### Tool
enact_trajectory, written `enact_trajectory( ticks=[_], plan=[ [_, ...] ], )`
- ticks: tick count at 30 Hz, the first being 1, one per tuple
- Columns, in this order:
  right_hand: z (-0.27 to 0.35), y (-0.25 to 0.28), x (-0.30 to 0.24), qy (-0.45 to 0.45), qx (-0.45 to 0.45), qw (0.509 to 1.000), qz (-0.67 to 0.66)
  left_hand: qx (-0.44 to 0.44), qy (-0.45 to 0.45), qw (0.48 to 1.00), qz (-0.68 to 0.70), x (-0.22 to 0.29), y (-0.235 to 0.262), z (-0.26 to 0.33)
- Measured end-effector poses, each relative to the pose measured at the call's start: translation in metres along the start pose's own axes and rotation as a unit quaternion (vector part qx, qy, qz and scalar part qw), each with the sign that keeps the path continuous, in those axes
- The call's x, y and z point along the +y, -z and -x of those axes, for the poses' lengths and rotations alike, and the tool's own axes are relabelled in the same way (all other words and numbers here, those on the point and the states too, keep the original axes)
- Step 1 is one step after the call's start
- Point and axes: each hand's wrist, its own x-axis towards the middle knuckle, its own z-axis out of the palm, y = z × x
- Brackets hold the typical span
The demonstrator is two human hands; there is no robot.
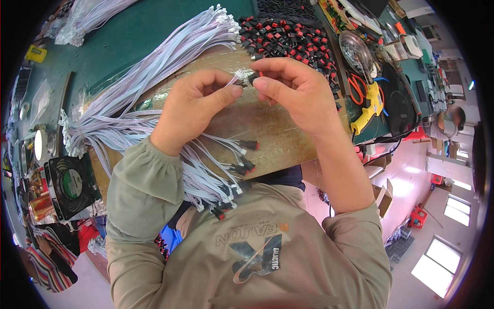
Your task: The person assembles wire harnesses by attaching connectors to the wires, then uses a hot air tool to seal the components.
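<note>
While both hands meet above the brown board (278, 139), the left hand (193, 105) pinches a thin grey cable's white plug (238, 78) and the right hand (298, 90) clamps a small black-and-red switch (253, 77) against it. Parts look light; cable limp, plug likely fragile, so grip the housings. Finished cables (226, 175) hang off the near edge. Switch pile (288, 38) crowds the far side; yellow glue gun (369, 109) on the right.

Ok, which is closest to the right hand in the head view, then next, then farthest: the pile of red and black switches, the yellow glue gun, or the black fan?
1. Pile of red and black switches, just above the right hand.
2. Yellow glue gun, off to its right.
3. Black fan, far at the left edge.
</note>
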Motion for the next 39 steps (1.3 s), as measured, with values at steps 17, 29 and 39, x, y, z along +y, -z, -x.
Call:
enact_trajectory(
  ticks=[17,29,39],
  plan=[
    [0.001,-0.005,-0.002,-0.002,0.023,1.0,0.021,0.013,-0.019,1.0,0.017,0.0,0.001,-0.001],
    [0.001,-0.009,-0.004,-0.011,0.028,0.999,-0.034,0.028,-0.026,0.999,0.019,0.0,-0.002,-0.001],
    [0.002,-0.012,-0.003,-0.018,0.04,0.998,-0.033,0.05,-0.044,0.997,-0.032,-0.002,-0.004,0.001]
  ],
)
